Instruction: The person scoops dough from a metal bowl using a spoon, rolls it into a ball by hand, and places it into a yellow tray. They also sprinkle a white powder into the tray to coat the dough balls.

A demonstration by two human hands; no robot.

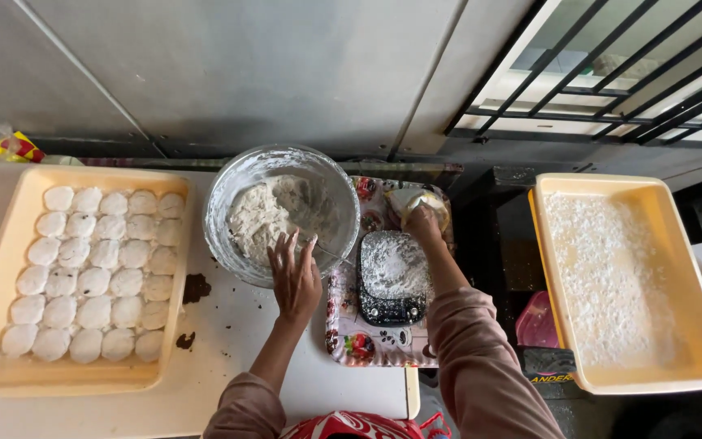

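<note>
Portioning dough seems in hand: the left hand [294, 276] rests open-fingered on the glass bowl [229, 244] rim, the right hand [424, 223] closes around a small dough lump [432, 200] above the floured scale [392, 276], which next needs gentle placing.

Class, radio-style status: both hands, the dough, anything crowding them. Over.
Left hand open, fingers on glass bowl rim over dough. Right hand at small yellow cup. Floured scale sits between the arms.
</note>
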